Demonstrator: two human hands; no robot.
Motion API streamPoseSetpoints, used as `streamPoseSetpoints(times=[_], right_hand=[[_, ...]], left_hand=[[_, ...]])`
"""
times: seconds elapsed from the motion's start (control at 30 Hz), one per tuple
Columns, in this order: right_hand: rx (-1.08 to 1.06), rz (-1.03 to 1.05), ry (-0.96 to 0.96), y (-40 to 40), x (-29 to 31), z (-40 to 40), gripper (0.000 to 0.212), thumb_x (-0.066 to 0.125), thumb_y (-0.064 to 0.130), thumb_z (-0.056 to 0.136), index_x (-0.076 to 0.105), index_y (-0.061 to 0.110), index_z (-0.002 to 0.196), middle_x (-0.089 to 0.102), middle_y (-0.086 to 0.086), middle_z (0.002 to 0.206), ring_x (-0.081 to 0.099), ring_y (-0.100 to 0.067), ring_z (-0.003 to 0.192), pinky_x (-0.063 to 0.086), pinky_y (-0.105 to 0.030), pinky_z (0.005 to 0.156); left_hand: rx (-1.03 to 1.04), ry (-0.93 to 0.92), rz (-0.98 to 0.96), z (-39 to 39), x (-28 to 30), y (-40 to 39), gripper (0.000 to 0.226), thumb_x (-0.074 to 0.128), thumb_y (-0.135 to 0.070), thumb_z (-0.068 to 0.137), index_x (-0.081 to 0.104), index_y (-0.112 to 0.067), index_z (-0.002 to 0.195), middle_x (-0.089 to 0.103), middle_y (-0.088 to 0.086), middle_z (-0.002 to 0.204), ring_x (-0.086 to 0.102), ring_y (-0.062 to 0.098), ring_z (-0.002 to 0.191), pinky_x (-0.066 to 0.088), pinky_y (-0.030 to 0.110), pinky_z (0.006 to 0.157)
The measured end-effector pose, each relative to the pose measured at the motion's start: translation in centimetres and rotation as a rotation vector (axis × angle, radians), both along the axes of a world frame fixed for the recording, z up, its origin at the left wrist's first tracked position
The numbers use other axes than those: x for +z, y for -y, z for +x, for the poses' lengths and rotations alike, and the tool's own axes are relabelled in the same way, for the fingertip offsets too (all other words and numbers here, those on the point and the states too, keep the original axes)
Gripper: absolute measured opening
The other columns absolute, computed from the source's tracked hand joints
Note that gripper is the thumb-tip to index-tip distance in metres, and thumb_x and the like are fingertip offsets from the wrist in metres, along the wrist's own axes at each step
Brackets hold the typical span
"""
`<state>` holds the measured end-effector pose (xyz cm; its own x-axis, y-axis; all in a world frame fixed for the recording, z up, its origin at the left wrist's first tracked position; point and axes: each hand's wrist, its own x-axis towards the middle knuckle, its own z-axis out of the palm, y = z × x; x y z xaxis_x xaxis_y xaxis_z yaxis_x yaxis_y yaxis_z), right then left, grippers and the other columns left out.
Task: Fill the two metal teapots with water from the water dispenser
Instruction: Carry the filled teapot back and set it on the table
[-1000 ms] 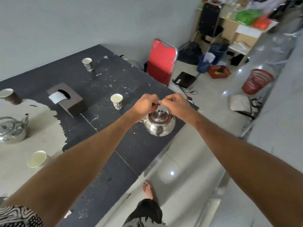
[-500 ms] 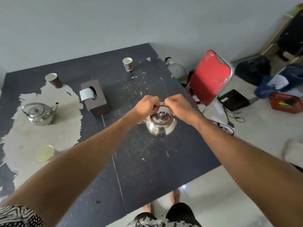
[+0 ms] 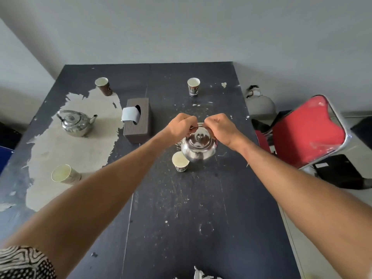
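Observation:
A shiny metal teapot with its lid on hangs by its wire handle just above the middle of the dark table. My left hand and my right hand both grip that handle from either side. A second metal teapot stands on the worn pale patch at the table's left, spout pointing right. No water dispenser is in view.
A paper cup sits right against the held teapot's front left. Other cups stand at the near left, far left and far middle. A brown tissue box lies left of my hands. A red chair stands right of the table.
My view has swung left to face the table squarely. The held teapot has come from over the table's right edge to above its middle, beside a paper cup. Both hands keep their grip.

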<state>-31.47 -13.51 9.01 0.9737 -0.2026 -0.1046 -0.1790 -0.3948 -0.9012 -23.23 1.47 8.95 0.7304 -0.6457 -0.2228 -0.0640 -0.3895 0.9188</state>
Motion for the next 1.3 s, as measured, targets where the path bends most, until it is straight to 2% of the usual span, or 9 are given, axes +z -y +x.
streamPoseSetpoints(times=[0.2,0.33,0.4,0.6,0.7,0.87,0.97,1.1,1.3], right_hand=[[-0.013,0.018,-0.005,3.6,-2.1,5.9,0.040,0.055,0.017,0.088,0.038,0.015,0.052,0.034,-0.004,0.058,0.032,-0.014,0.059,0.028,-0.026,0.053],[-0.011,0.011,-0.044,5.5,-4.3,9.3,0.040,0.057,0.015,0.090,0.043,-0.006,0.059,0.039,-0.007,0.060,0.036,-0.012,0.058,0.032,-0.027,0.056],[-0.010,0.008,-0.066,6.1,-5.5,10.9,0.039,0.057,0.016,0.089,0.046,-0.011,0.063,0.041,-0.009,0.060,0.038,-0.012,0.058,0.034,-0.028,0.056],[-0.027,0.022,-0.117,7.6,-9.4,15.0,0.036,0.057,0.021,0.087,0.052,-0.001,0.059,0.047,0.002,0.053,0.042,-0.006,0.050,0.036,-0.017,0.051],[-0.037,0.010,-0.139,8.4,-11.2,16.5,0.037,0.058,0.023,0.087,0.055,-0.004,0.062,0.049,0.010,0.048,0.045,-0.001,0.046,0.037,-0.013,0.048],[-0.046,-0.001,-0.174,9.1,-13.6,18.2,0.035,0.058,0.020,0.089,0.060,-0.002,0.062,0.052,0.010,0.049,0.046,0.001,0.048,0.038,-0.013,0.051],[-0.046,-0.010,-0.213,8.9,-14.7,18.5,0.033,0.058,0.019,0.091,0.064,-0.006,0.071,0.058,0.003,0.058,0.048,0.001,0.050,0.039,-0.014,0.051],[-0.068,-0.009,-0.240,8.9,-15.8,18.7,0.035,0.059,0.019,0.093,0.061,0.012,0.059,0.055,0.015,0.049,0.048,0.007,0.046,0.037,-0.007,0.048],[-0.048,-0.039,-0.222,9.1,-15.7,18.5,0.029,0.060,0.018,0.092,0.070,0.005,0.069,0.064,0.011,0.060,0.056,0.009,0.052,0.042,-0.007,0.052]], left_hand=[[0.047,0.018,0.038,5.3,-1.9,3.0,0.027,0.049,-0.024,0.076,0.055,-0.013,0.052,0.049,0.013,0.062,0.042,0.022,0.064,0.034,0.033,0.065],[0.055,0.005,0.088,8.8,-4.3,4.3,0.038,0.052,-0.023,0.081,0.057,-0.024,0.043,0.049,-0.005,0.051,0.041,0.014,0.057,0.035,0.030,0.061],[0.040,0.008,0.112,10.4,-5.6,4.8,0.043,0.053,-0.020,0.085,0.062,-0.029,0.044,0.051,-0.005,0.054,0.044,0.015,0.061,0.037,0.031,0.066],[0.033,-0.002,0.145,14.5,-9.2,6.2,0.035,0.054,-0.025,0.084,0.071,-0.029,0.053,0.056,-0.004,0.058,0.047,0.010,0.058,0.039,0.029,0.061],[0.050,-0.006,0.161,16.1,-11.0,6.9,0.029,0.054,-0.026,0.084,0.075,-0.024,0.063,0.058,-0.004,0.059,0.048,0.010,0.059,0.039,0.030,0.061],[0.075,-0.026,0.191,17.5,-13.3,7.8,0.035,0.055,-0.025,0.087,0.074,-0.033,0.058,0.060,0.000,0.065,0.051,0.017,0.066,0.041,0.031,0.064],[0.064,-0.028,0.236,17.8,-14.6,7.8,0.035,0.054,-0.025,0.092,0.075,-0.030,0.064,0.060,-0.010,0.058,0.048,0.011,0.059,0.040,0.023,0.051],[0.098,-0.028,0.213,17.7,-15.6,7.9,0.029,0.053,-0.018,0.096,0.072,-0.009,0.076,0.060,-0.017,0.054,0.052,-0.006,0.048,0.037,0.008,0.046],[0.056,-0.016,0.225,17.7,-15.3,7.7,0.033,0.052,-0.019,0.096,0.070,-0.023,0.069,0.062,-0.020,0.053,0.054,-0.008,0.047,0.037,0.006,0.045]])
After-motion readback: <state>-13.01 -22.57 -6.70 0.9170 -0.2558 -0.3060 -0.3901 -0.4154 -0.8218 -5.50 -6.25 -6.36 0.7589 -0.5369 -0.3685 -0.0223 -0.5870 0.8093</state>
